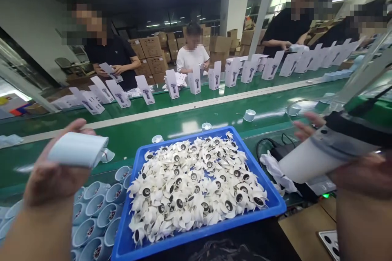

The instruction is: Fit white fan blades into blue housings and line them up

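Note:
My left hand is closed around a light blue cylindrical housing, raised at the left above the belt and tilted on its side. At the right, my right hand is wrapped around a thick white cylinder with a black collar; its fingertips show beyond the far side. Between the hands lies a blue tray heaped with white fan blades with dark hubs. Several light blue cup-shaped housings stand packed together left of the tray, with small parts visible inside.
A green conveyor belt crosses ahead, carrying a few blue housings. Beyond it stands a row of white printed boxes, with several people working behind. Cables, crumpled white material and a device with a green light lie at the right.

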### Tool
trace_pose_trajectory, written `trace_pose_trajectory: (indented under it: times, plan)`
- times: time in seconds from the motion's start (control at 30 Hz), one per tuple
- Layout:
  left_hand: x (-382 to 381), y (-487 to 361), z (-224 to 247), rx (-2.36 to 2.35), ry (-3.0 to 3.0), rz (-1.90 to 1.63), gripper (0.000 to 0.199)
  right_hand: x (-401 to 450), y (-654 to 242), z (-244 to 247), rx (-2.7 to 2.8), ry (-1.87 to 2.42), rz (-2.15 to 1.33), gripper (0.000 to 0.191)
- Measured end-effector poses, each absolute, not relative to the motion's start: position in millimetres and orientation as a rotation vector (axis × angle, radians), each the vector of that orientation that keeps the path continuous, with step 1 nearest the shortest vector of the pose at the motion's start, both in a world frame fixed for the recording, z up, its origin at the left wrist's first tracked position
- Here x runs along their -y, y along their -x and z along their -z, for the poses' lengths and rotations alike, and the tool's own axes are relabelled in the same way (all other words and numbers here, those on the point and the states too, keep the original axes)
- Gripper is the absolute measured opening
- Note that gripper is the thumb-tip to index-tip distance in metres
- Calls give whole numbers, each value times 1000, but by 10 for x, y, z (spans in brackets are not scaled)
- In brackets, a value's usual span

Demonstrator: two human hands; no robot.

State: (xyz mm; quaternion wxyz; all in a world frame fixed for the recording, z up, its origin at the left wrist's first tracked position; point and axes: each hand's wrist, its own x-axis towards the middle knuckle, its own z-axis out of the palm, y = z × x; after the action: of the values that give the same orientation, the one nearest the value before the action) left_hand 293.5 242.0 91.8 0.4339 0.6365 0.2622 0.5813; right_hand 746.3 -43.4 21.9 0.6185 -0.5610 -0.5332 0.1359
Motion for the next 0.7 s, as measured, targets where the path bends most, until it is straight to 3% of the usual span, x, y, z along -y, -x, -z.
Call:
trace_pose_trajectory:
  times: [0.2, 0.33, 0.43, 0.53, 0.7]
  plan:
    - [-1723, -3577, -592, -295, -1430, -1333, 55, 190, -7261, -258, 957, 707, -712, 70]
    - [-1382, -3922, -400, -167, -1888, -920, 51, -86, -6950, -624, 994, 505, -975, 79]
    - [-1175, -4217, -369, -290, -2313, -664, 59, -224, -6782, -936, 1064, 422, -1139, 66]
    - [-1042, -4459, -381, -371, -2488, -621, 64, -280, -6651, -1139, 1052, 431, -1094, 50]
    - [-938, -4613, -427, -364, -2531, -720, 38, -264, -6515, -1158, 1187, 619, -933, 46]
